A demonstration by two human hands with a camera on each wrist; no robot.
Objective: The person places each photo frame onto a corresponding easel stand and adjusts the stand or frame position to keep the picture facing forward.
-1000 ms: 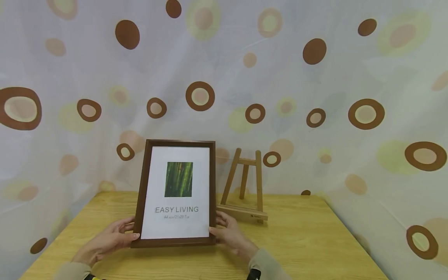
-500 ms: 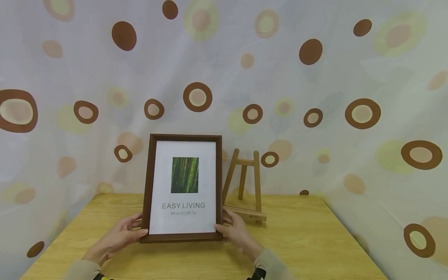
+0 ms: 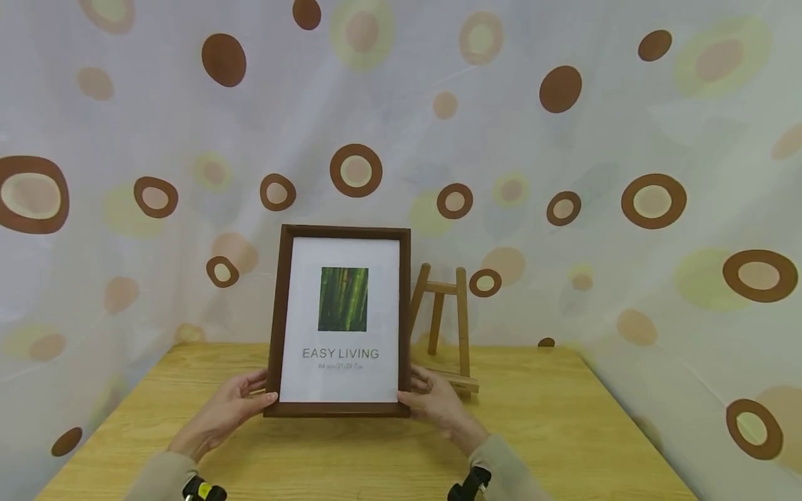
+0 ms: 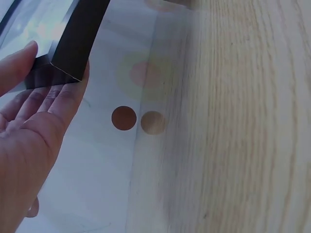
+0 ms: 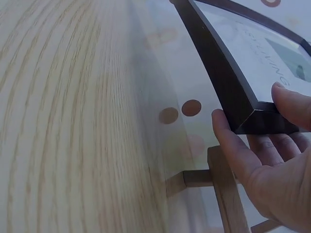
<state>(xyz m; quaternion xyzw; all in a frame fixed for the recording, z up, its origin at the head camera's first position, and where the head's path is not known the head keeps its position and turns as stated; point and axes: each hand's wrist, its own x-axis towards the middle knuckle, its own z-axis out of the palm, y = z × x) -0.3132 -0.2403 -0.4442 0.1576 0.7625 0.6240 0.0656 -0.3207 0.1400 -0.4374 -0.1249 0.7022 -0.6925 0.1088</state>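
A brown picture frame (image 3: 340, 379) is held upright above the table, its front facing me; behind the glass is a white sheet with a green bamboo picture and "EASY LIVING". My left hand (image 3: 225, 410) grips its lower left edge, thumb on the front. At the lower right edge, my right hand (image 3: 441, 405) grips it likewise. In both wrist views, the fingers lie behind the frame's dark edge, close to a bottom corner. A small wooden easel (image 3: 464, 320) stands behind the frame to the right, its left leg and part of its ledge hidden.
The pale wooden table (image 3: 551, 417) reaches back to a light curtain (image 3: 401, 104) patterned with brown and pastel spots, which also closes off both sides. In the right wrist view, an easel leg (image 5: 226, 189) is near the right hand.
Both hands have carried the picture frame right and upward, so it now covers more of the easel's left side. The easel has stayed where it was.
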